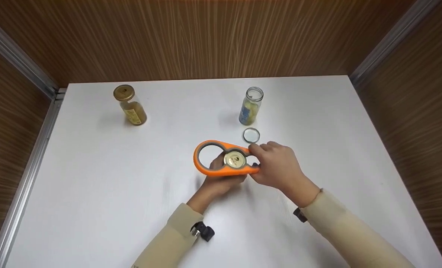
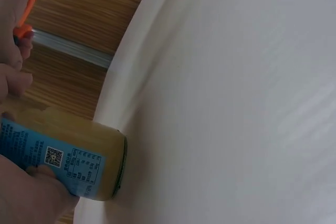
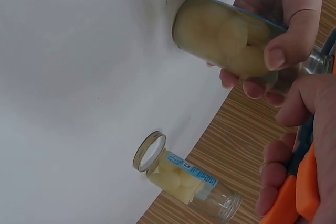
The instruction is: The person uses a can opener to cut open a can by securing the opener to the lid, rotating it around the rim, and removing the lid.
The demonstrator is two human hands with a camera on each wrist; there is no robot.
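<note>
1. Pale sleeves reach in nearest the camera, 2 of them, leading to 2 busy hands above the bench.
2. Left hand: its fingers and thumb are wrapped round the body of a jar with pale chunks inside and a blue label.
3. Right hand: it grips the handles of an orange jar opener, whose smaller gap sits around the jar's gold lid.
4. That jar is between the 2 hands, near the middle of the bench; whether its base touches the surface is hard to tell.
5. Beyond them stands 1 uncapped jar, with a loose lid lying just beside it. Well to the left, 1 capped jar stands upright.
6. Step in hand, as I judge it: getting the opener to bite on the lid to loosen it.
7. Next move probably calls for a firm squeeze and a twist from the right, while the left keeps the jar from turning.
</note>
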